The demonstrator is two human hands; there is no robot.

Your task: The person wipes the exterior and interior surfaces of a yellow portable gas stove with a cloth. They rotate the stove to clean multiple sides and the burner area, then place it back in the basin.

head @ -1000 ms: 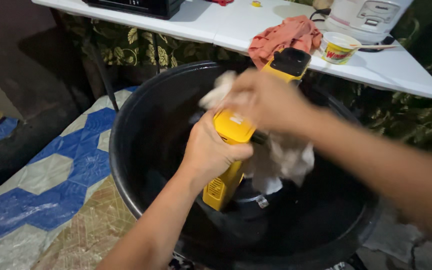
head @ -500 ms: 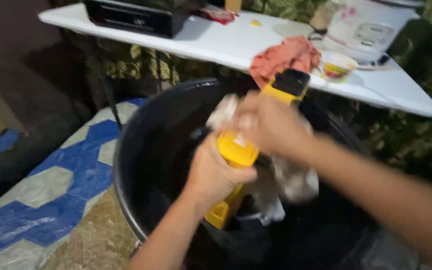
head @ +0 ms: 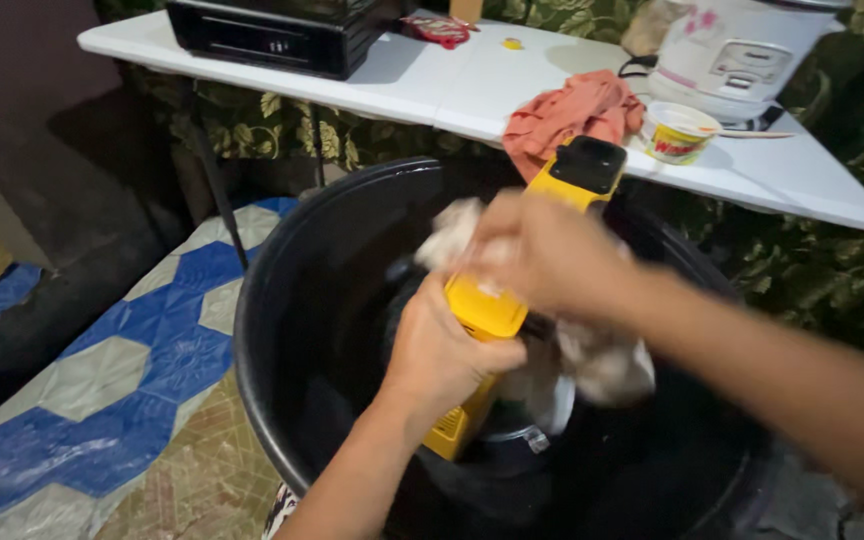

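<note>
At frame centre, above a black tub [head: 282, 330], the left hand [head: 447, 355] grips a rigid, probably hefty yellow power tool [head: 497, 310] by its body while the right hand [head: 542, 255] clutches a limp pale rag [head: 602, 365] against it.

Views: one, head-mounted. Position: above and close behind the hands, at the near edge of a large black tub [head: 282, 300]. Direction: angled steeply downward and forward, into the tub's interior. Range: close; both forearms enter from the lower frame edge and fill much of the picture. Upper frame: the near edge of a white desk [head: 432, 90] beyond the tub. Left frame: blue patterned floor covering [head: 122, 380]. Shared coverage: not applicable, single view.
</note>
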